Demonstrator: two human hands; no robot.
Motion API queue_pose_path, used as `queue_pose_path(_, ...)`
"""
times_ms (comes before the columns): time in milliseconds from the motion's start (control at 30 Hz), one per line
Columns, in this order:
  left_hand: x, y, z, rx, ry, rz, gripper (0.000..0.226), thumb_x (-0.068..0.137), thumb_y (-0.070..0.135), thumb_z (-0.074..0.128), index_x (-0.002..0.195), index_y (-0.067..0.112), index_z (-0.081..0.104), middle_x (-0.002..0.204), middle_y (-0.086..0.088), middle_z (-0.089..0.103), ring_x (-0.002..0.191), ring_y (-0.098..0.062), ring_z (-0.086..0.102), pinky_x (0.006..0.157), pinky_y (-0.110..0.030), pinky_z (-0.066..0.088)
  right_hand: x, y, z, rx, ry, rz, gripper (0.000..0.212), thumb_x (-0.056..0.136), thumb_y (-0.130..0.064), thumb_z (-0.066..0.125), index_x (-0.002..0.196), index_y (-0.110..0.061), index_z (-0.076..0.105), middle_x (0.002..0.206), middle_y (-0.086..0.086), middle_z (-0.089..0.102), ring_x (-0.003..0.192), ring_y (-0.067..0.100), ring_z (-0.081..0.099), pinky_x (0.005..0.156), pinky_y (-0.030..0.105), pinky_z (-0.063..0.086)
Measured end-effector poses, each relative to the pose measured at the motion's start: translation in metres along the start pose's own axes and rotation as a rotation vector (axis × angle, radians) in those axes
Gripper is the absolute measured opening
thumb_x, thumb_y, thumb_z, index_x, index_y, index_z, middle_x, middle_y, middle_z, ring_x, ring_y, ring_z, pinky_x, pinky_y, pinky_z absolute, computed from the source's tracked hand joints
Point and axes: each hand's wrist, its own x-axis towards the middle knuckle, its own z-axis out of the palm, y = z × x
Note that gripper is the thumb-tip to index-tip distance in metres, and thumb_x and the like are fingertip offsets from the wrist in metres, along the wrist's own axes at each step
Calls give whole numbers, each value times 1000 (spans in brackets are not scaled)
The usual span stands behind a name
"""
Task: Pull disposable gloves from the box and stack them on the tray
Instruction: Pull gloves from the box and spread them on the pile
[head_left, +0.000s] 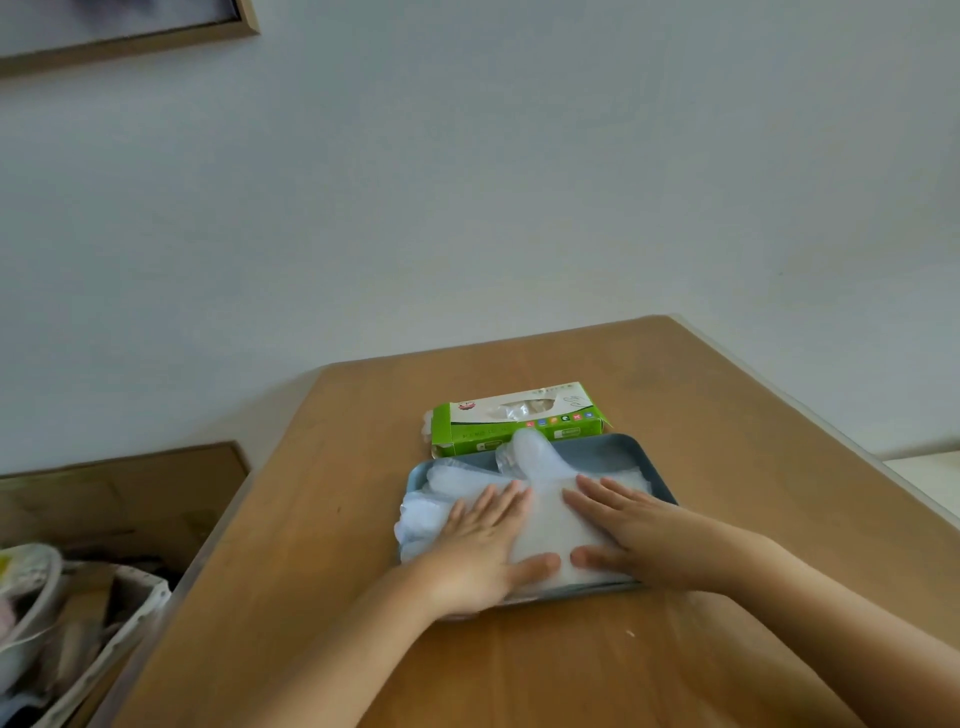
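Box (514, 422) tight against tray (613, 447) far rim; bare table (363, 441) open left, right, near side.

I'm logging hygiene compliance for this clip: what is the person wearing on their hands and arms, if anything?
Nothing that shows. The left hand and the right hand are bare, with no glove, ring, watch or bracelet visible. No sleeve shows on either arm up to the frame's edge.

Soft, even daylight — faint shadows, slight blur, wide-angle edge bending
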Motion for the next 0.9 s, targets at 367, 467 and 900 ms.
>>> queue_pose_path(367,-18,-61,-67,175,-240,-215,112,71,72,63,154,27,3,161,4,7,147,-21,13,119,-36,16,2,-3,-38,-106,-23,24,87,81,-67,54,152,-32,15,157,-2,23,142,20,25,114,36,20)
queue_pose_path(467,-5,-64,-80,-61,-61,-151,92,80,65,58,153,24,19,155,7,27,139,-14,33,109,-24,30,21,-1,-58,4,99,29,69,85,-63,53,142,-27,40,142,-3,47,127,17,46,104,31,36)
queue_pose_path(900,96,-81,-64,-375,320,-189,70,91,48,57,150,26,27,160,-6,17,146,-24,18,118,-43,19,161,-2,-69,278,425,57,36,85,-41,67,111,-17,69,115,7,57,105,23,54,82,27,38)
